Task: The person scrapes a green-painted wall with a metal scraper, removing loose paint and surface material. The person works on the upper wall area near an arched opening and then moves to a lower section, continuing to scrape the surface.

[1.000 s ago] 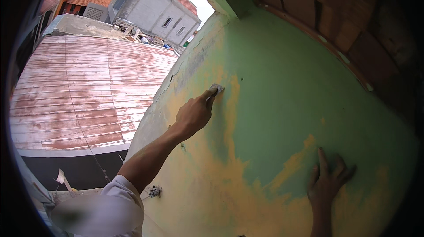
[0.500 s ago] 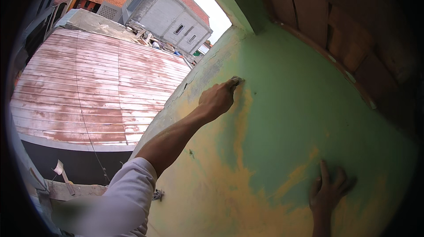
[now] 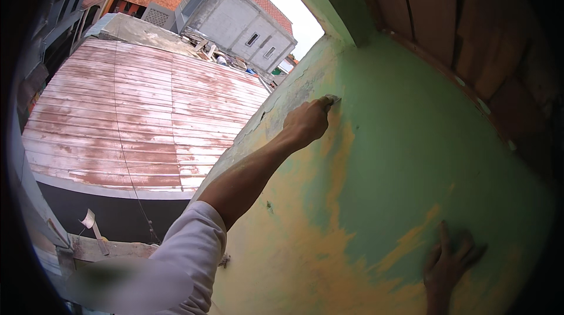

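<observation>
My left arm, in a white sleeve, reaches up across a green and yellow painted wall (image 3: 399,156). The left hand (image 3: 306,122) is closed on a small flat grey piece (image 3: 333,99), pressed to the wall near its upper left edge. Fingers hide most of that piece, so I cannot tell whether it is a scraper or folded sandpaper. Around it the green paint gives way to yellow streaks and grey, peeling patches. Lower right, my right hand (image 3: 449,261) rests against the wall with its fingers spread, holding nothing visible.
Left of the wall edge lies a lower, rust-stained metal roof (image 3: 106,115), with a grey building (image 3: 235,24) beyond. A thin cable (image 3: 122,144) hangs over it. A green beam (image 3: 338,3) and brown ceiling boards (image 3: 435,15) are overhead. A ledge (image 3: 114,250) sits at lower left.
The view has shifted so the scene sits further right. My left hand and the grey piece have slid slightly up the wall. The right hand stays in about the same place on the wall.
</observation>
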A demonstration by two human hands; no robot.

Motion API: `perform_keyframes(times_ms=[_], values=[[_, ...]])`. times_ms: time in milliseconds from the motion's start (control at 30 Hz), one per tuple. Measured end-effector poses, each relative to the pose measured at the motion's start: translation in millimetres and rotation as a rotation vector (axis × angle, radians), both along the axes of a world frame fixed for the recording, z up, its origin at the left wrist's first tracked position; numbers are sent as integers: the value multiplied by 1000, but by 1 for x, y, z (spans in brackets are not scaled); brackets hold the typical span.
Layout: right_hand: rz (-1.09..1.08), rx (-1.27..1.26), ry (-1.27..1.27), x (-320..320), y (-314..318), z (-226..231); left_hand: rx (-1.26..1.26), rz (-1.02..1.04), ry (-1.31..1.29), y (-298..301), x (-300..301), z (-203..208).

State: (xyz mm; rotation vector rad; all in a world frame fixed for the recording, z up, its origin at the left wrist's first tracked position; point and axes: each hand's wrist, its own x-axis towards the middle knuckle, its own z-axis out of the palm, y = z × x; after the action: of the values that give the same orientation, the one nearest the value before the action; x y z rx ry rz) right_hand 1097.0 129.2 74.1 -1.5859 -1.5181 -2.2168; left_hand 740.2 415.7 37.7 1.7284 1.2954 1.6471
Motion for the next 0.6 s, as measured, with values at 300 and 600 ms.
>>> perform_keyframes(times_ms=[300,600], values=[[-13,26,5,-6,10,1,150,68,-55,24,-12,28],[0,3,18,-8,5,-1,134,61,-10,27,-14,45]])
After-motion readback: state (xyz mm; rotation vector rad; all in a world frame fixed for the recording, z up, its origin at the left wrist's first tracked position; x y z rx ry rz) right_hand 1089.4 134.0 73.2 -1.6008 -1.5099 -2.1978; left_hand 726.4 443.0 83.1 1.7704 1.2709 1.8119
